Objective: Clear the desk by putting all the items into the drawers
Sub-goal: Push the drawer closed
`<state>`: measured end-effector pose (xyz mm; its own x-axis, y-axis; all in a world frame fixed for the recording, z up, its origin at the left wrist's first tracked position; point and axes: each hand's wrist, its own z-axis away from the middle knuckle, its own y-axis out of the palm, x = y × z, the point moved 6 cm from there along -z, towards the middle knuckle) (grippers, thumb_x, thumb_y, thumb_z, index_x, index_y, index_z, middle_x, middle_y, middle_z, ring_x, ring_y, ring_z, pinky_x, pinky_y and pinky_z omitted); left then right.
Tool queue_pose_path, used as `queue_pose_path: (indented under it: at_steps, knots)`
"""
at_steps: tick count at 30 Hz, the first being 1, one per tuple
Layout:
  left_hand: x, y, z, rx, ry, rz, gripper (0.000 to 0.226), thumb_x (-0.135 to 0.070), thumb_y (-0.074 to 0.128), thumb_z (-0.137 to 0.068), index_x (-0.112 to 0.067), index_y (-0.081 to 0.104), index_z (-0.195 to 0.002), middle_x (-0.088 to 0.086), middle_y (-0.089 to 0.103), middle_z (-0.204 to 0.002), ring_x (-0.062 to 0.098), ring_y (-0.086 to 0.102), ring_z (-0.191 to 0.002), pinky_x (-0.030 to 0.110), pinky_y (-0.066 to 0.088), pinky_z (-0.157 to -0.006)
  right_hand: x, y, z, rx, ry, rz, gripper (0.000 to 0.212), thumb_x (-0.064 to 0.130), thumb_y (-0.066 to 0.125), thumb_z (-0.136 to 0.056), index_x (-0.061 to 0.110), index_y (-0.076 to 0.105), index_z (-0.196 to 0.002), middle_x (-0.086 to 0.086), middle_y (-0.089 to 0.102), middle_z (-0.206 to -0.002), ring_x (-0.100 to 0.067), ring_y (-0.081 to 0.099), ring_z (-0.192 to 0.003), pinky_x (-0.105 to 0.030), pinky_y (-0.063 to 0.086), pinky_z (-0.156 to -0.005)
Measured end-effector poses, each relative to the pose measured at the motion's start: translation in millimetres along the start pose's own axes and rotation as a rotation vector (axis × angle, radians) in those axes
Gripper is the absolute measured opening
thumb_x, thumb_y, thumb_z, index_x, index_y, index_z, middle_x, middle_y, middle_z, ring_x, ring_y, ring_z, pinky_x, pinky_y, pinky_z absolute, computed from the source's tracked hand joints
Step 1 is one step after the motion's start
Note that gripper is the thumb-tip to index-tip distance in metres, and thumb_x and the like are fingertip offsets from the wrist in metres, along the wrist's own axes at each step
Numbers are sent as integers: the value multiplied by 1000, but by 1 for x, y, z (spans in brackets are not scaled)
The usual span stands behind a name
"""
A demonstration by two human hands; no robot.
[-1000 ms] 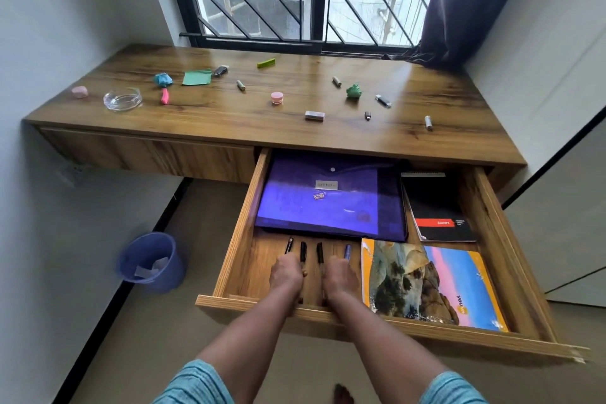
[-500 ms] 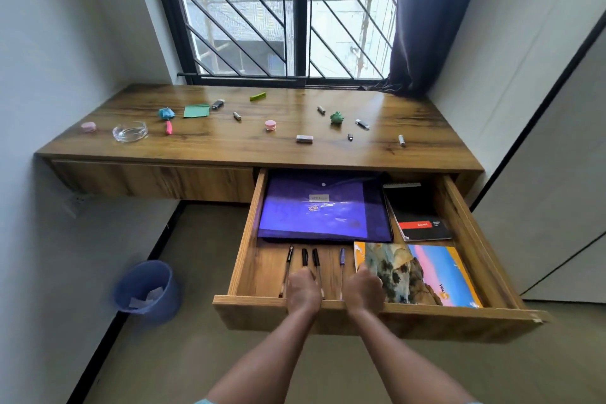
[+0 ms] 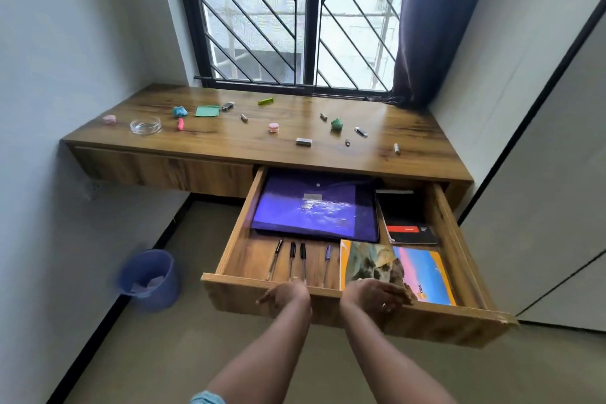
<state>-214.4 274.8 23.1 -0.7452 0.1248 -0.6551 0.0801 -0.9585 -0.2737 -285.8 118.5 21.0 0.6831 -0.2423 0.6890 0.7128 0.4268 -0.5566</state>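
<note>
Head view: light wooden drawer [image 3: 442, 321] stands pulled out under brown wooden desk top [image 3: 213, 147]. Left hand [image 3: 283, 295] and right hand [image 3: 377, 296] sit at drawer's front rim, fingers fairly straight, gripping nothing. Inside drawer: purple plastic folder [image 3: 314, 207], four dark pens [image 3: 302, 259], colourful picture book [image 3: 423, 272]. Behind drawer, on desk top: round glass ashtray [image 3: 145, 126], crumpled green paper ball [image 3: 336, 124], small grey-white block [image 3: 303, 141].

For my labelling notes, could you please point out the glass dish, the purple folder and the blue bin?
glass dish [image 3: 146, 132]: head view, near rim.
purple folder [image 3: 314, 210]: head view, middle of its cover.
blue bin [image 3: 154, 298]: head view, outer wall.
</note>
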Motion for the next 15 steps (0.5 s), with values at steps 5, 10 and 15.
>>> queue_pose_path:
  at_steps: [5,10,15]
  knots:
    - [-3,1,1,-11,59,26,76,-27,54,-95,4,11,-149,19,55,-126,37,58,-113,39,50,-93,6,4,-15,-25,-83,-40,58,8,34,-94,-6,12,-146,-30,14,-151,-45,18,-139,-53,19,-115]
    - [-19,16,-16,-22,95,31,75,-31,57,-93,7,19,-145,25,57,-126,39,58,-114,45,49,-96,31,-2,-16,-229,-57,-144,69,-3,43,-90,-4,5,-147,-26,9,-154,-40,18,-141,-49,27,-113]
    - [-54,45,-34,-33,128,1,77,-28,54,-95,14,11,-145,31,45,-139,43,47,-127,43,39,-103,55,9,-43,-252,-46,-201,73,-9,47,-85,-5,8,-147,-23,6,-156,-41,25,-139,-50,36,-109]
